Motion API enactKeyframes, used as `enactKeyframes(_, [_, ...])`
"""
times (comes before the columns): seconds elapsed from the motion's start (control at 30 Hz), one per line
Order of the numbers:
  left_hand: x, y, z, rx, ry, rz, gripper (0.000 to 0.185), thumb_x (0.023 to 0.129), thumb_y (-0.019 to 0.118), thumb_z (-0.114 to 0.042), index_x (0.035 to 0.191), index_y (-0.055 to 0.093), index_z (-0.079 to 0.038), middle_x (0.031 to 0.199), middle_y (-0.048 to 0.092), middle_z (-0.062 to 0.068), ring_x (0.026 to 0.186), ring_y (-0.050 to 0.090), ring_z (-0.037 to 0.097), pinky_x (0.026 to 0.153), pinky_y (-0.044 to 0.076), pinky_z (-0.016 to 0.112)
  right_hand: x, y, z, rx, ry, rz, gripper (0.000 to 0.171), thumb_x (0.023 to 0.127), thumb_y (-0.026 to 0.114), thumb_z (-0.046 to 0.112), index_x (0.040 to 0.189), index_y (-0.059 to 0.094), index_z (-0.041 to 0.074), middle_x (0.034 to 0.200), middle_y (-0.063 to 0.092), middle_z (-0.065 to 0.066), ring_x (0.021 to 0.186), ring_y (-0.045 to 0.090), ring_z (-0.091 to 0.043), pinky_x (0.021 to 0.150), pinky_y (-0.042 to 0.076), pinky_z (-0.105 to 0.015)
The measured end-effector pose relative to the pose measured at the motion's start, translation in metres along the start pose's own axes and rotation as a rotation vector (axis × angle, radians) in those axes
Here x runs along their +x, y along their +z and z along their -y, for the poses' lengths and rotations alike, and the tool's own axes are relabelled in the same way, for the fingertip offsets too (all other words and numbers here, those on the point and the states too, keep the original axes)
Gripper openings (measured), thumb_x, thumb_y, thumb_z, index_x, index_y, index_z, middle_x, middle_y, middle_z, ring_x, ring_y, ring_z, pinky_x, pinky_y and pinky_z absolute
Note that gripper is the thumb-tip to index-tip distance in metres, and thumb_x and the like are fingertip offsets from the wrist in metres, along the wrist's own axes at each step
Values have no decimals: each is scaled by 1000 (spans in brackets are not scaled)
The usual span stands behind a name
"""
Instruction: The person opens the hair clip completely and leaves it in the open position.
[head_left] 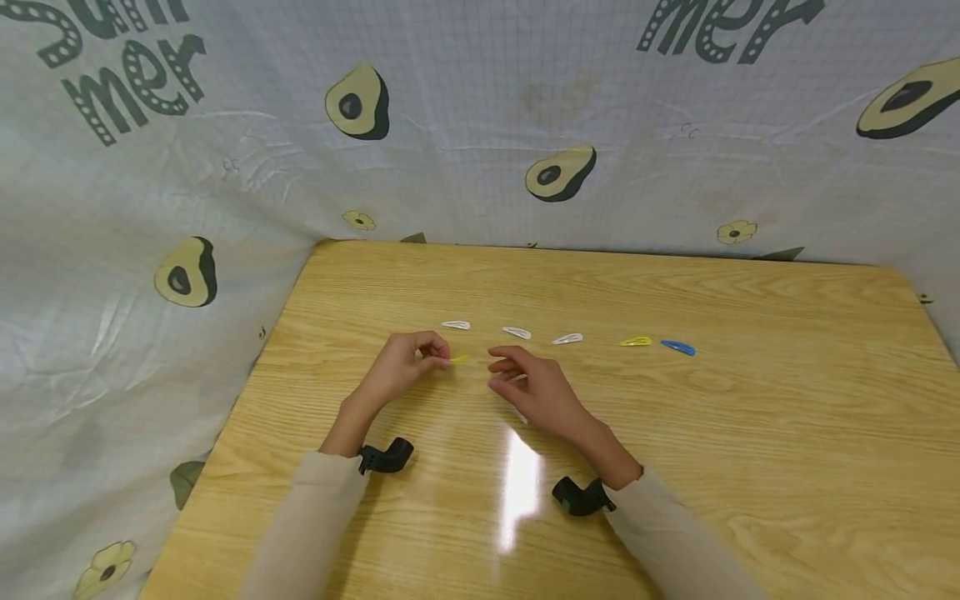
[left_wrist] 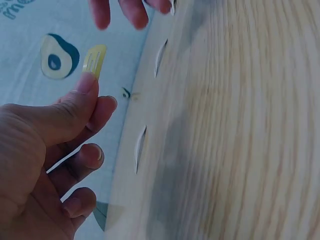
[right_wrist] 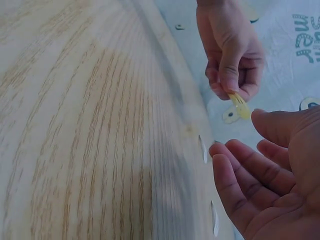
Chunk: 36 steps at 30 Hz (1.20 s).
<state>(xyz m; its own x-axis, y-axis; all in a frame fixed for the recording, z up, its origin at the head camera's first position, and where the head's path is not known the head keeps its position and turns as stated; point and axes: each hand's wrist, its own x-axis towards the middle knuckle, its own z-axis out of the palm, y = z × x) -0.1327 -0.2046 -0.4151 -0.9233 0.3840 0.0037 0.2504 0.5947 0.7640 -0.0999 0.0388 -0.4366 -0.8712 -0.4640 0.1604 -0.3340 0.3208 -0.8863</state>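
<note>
Left hand (head_left: 401, 362): thumb and finger clamped on slotted yellow teardrop hair clip (left_wrist: 94, 59), raised between hands. Right hand (head_left: 542, 390): fingers apart, near clip. Judged step: positioning clip; next move calls for fine fingertip control. Beyond: white teardrop clips (head_left: 517, 332), second yellow clip (head_left: 636, 342), blue teardrop clip (head_left: 678, 347) on glossy wood-grain table (head_left: 787, 417); behind, white avocado-print sheeting (head_left: 450, 108).

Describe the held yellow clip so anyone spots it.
Over the wooden table, find the left hand. It pinches the yellow clip, which juts toward the right hand. The other yellow clip lies on the table beside the blue clip; this one is held.
</note>
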Motion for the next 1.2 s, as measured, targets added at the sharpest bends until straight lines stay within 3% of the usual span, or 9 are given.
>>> enactKeyframes(0.27, [5,13,-16,-2,32,41,6,84,72,-8,82,66,-7,73,60,-1,67,51,14,61,41,27,-1,2,1,39,30,-63,36,92,65,9,126,56,1,104,69,-10,91,66,-18,75,53,-26])
enactKeyframes(0.43, [6,22,-24,1,72,64,6,84,72,-10,82,67,-10,74,62,0,66,50,13,60,40,26,-6,4,1,41,61,-138,22,88,70,9,109,66,5,91,70,-4,82,67,-15,70,53,-25])
enactKeyframes(0.6, [6,32,-30,-23,107,89,5,84,72,-11,84,68,-9,76,62,-5,64,49,12,57,39,24,-14,2,-2,112,76,-173,14,87,72,13,99,69,7,83,70,-3,74,69,-20,64,54,-26])
enactKeyframes(0.9, [0,54,-30,-26,109,10,4,83,75,-14,83,72,-12,72,65,0,58,44,10,53,36,23,-36,-8,-8,232,151,-159,14,88,70,15,101,69,8,86,70,-13,77,70,-27,68,55,-32])
enactKeyframes(1.2, [-2,77,-33,-94,175,3,7,88,70,-15,87,71,-8,73,66,1,61,50,7,55,40,23,-52,-22,-12,198,160,-187,13,89,69,15,100,69,10,87,70,-12,77,70,-25,68,55,-32])
